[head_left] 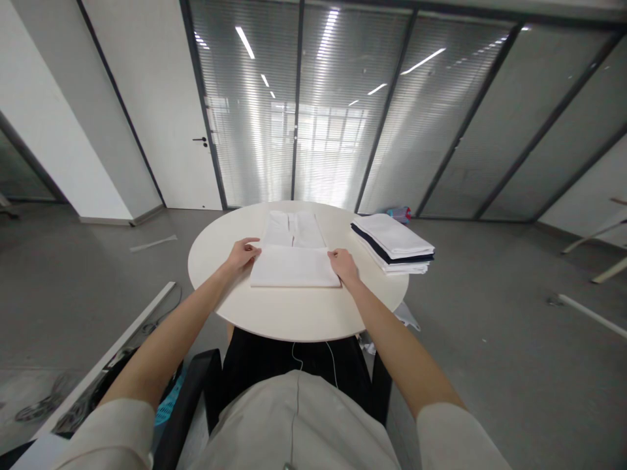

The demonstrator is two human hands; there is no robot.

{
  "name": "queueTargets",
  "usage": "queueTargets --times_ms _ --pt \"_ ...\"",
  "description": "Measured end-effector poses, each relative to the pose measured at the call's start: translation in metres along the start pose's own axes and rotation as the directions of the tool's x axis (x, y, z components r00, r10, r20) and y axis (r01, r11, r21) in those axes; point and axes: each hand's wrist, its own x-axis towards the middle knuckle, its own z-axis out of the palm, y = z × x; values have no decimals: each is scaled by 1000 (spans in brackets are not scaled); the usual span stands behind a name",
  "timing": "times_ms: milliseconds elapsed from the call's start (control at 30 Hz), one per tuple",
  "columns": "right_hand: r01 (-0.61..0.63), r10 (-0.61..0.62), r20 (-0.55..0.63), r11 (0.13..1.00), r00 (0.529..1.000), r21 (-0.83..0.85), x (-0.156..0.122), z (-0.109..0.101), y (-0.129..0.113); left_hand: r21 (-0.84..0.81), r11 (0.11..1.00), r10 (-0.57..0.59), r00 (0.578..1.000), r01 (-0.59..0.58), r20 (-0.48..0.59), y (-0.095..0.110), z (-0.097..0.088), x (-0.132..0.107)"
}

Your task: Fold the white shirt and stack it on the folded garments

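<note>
White garment [294, 269] lies in the middle of the round white tabletop [294, 316], a little toward the far side and straight ahead of the seated person. Its near part is folded into a flat rectangle. Its far part shows two narrow panels side by side, running away toward the far rim.

The left hand [242, 254] rests at the far-left corner of the folded rectangle, with the fingers bent onto the cloth edge. I cannot tell whether its grip is pinching the fabric or only pressing on it. The right hand [345, 266] sits at the far-right corner of the same fold, with the fingers pointing left onto the cloth. Here too I cannot tell whether the grip has closed on the fabric or lies loose on top. Both forearms reach in from the near side, bare below short pale sleeves.

To the right of the garment, well apart from it, a stack of folded clothes [392, 243] sits near the right rim of the tabletop, mostly white with one dark layer in it. Just behind that stack a small pink and blue object [400, 213] shows, too small to identify. A thin white cable [295, 358] hangs down in front of the person's chest. A black armrest [193, 382] stands at the near left. Beyond the tabletop, a glass wall with blinds [318, 130] reflects ceiling lights, and a white door [166, 130] stands to its left.
</note>
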Motion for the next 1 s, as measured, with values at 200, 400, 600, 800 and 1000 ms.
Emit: queueTargets --times_ms 200,400,600,800,1000 --pt "-15 14 -17 1000 1000 -9 -1 -2 -2 6 1000 6 998 -6 -64 -3 7 1" --pt "-46 46 -24 999 999 -5 3 0 -5 28 1000 6 994 -3 -110 -5 12 0" --pt "-47 45 -28 998 999 -52 8 5 -4 46 999 13 990 -7 -143 -9 10 5" --pt "-14 2 -71 986 997 -168 11 8 -2 78 997 41 985 -28 -170 -12 10 9" --pt "-37 31 -45 991 998 -125 15 9 1 122 992 60 984 -40 -169 -9 9 9"
